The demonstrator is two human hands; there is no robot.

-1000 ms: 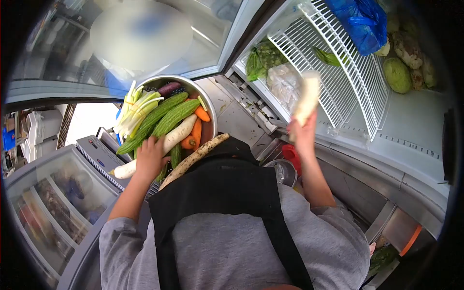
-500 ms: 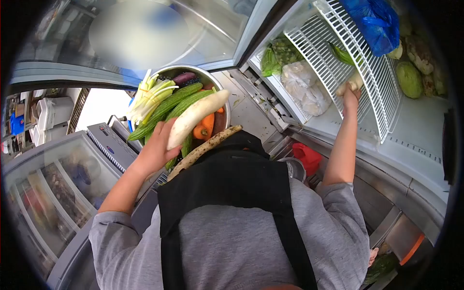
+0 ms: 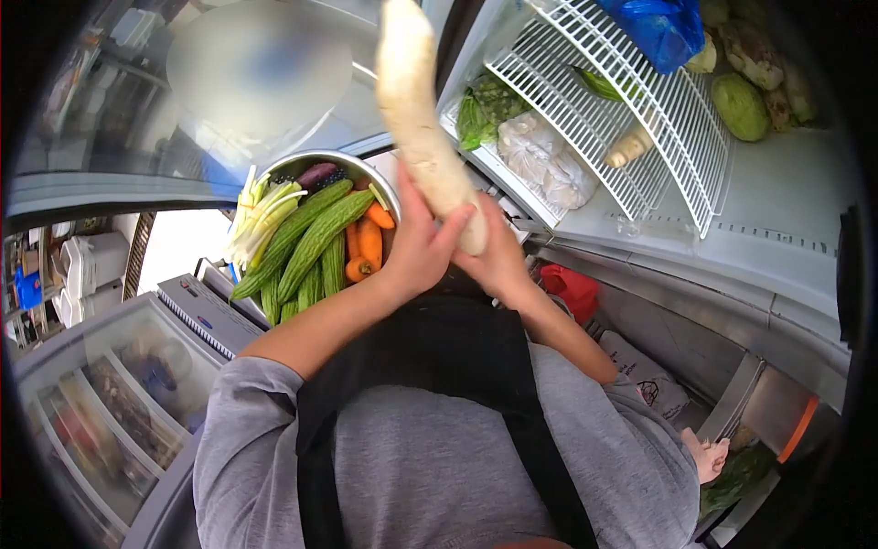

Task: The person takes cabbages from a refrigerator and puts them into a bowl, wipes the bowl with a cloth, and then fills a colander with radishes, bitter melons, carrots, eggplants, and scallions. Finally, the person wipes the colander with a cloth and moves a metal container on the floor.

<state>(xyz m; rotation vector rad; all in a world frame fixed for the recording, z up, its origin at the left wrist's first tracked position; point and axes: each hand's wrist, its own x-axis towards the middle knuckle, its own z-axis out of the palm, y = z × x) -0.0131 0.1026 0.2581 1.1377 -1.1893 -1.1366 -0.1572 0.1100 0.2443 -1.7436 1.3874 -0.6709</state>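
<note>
A long white radish (image 3: 421, 119) stands tilted up in front of me, held at its lower end by both hands. My left hand (image 3: 421, 242) is closed around its left side, thumb across the front. My right hand (image 3: 500, 252) cups the bottom end from the right. To the left, a metal bowl (image 3: 390, 194) is filled with ridged green gourds (image 3: 325, 236), carrots (image 3: 369, 242), pale-stemmed greens (image 3: 259, 220) and a purple eggplant (image 3: 315, 175). A pale cut root piece (image 3: 629, 146) lies on the wire shelf (image 3: 558, 91) of the open fridge.
The fridge also holds a white plastic bag (image 3: 541, 156), leafy greens (image 3: 476, 119), a blue bag (image 3: 649, 27) and a green cabbage (image 3: 739, 107). A glass-topped freezer (image 3: 101, 403) stands at left. A red cloth-like item (image 3: 569, 290) sits low on the right.
My right hand has left the root piece on the shelf and joined my left on the radish. The radish has moved up and right, away from the bowl. A speckled long root is no longer visible.
</note>
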